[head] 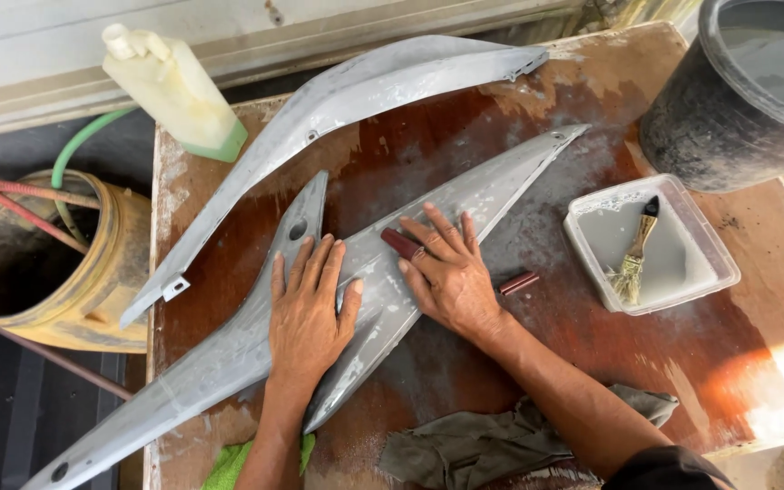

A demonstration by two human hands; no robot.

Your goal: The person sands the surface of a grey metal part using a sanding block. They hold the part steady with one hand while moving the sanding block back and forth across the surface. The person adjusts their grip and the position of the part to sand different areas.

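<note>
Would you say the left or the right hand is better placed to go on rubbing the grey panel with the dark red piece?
Probably the right hand: its fingers press the dark red piece on the grey panel, while the left hand lies flat, steadying it.

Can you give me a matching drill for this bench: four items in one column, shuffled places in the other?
Items:
1. paintbrush
2. plastic bottle
3. black bucket
4. grey rag

Places:
A. far right corner of the table
B. near edge, by the right forearm
C. inside the clear tray
D. far left corner, lying tilted

Pairs: 1-C, 2-D, 3-A, 4-B
</note>
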